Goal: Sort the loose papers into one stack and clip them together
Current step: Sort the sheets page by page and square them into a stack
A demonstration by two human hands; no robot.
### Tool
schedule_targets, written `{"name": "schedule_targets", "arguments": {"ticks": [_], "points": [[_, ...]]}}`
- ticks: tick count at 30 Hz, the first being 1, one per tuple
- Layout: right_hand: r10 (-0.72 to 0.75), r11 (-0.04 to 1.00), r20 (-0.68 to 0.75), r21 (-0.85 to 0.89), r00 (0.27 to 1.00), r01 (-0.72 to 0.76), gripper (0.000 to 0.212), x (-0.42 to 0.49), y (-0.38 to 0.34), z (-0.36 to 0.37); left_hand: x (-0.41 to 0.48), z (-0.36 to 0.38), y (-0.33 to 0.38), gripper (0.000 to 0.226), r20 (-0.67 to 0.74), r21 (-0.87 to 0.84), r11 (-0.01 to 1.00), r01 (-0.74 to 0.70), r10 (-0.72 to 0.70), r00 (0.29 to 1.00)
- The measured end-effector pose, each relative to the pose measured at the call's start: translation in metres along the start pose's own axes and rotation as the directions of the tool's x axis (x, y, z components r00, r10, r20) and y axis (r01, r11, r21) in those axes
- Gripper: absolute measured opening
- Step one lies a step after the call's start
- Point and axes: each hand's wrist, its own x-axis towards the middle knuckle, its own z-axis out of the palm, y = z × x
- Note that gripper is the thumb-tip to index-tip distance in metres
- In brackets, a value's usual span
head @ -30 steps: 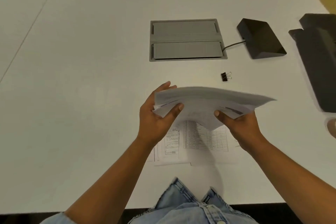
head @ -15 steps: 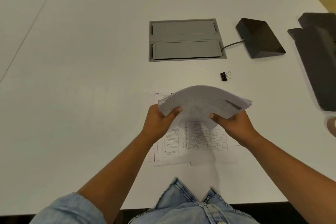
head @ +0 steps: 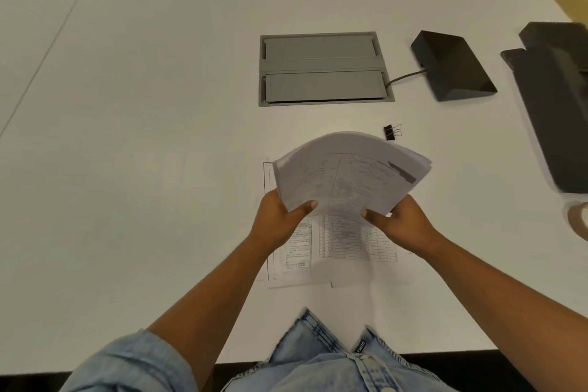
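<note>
held papers (head: 346,175): printed lines, a box and a dark bar on the top sheet; all too blurred to read.
flat papers (head: 350,242) on the tabletop (head: 159,137): a grid with many rows and a side block of small print; too small to read.
collar tag (head: 359,346) on the denim shirt: a few white letters on black, upside down; not clear enough to spell out.

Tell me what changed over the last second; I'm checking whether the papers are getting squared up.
The stack of papers, a flat spread reaching right a second ago, has drawn into a tighter, upward-bowed bundle. The left hand has tucked its raised fingers behind it. It and the right hand keep gripping its near edge. The binder clip and the printed sheets on the table have not moved.
</note>
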Motion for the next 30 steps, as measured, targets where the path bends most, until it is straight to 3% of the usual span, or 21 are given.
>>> {"name": "schedule_targets", "arguments": {"ticks": [8,13,16,21,23,25,27,30], "points": [[0.028,0.997,0.038,0.07,0.999,-0.03,0.025,-0.009,-0.018,-0.005,-0.013,-0.021,0.009,0.029,-0.025,-0.078,0.997,0.003,-0.005,1.0],[0.073,0.925,0.138,0.36,0.988,-0.118,0.035,-0.014,-0.027,-0.015,-0.03,-0.041,0.014,0.033,0.105,-0.189,0.971,0.144,-0.126,0.987],[0.104,0.879,0.23,0.434,0.968,-0.197,0.039,-0.013,-0.028,-0.015,-0.04,-0.045,0.013,0.035,0.157,-0.264,0.94,0.217,-0.18,0.971],[0.195,0.853,0.315,0.413,0.929,-0.319,0.035,-0.006,-0.023,-0.01,-0.055,-0.056,0.01,0.024,0.071,-0.319,0.925,0.208,-0.196,0.978],[0.267,0.848,0.212,0.412,0.94,-0.334,0.034,0.0,-0.011,-0.006,-0.061,-0.066,0.004,0.025,-0.001,-0.338,0.921,0.195,-0.207,0.978],[0.39,0.863,-0.003,0.349,0.921,-0.364,0.027,0.005,0.009,-0.003,-0.067,-0.079,-0.004,0.029,-0.069,-0.37,0.91,0.185,-0.226,0.972],[0.426,0.905,-0.237,0.113,0.873,-0.41,0.022,0.006,0.03,0.001,-0.074,-0.092,-0.012,0.032,-0.119,-0.392,0.901,0.187,-0.251,0.961],[0.407,0.836,-0.381,-0.212,0.83,-0.507,0.049,0.005,0.052,0.007,-0.086,-0.108,-0.024,0.035,-0.19,-0.401,0.897,0.184,-0.278,0.942]]}}
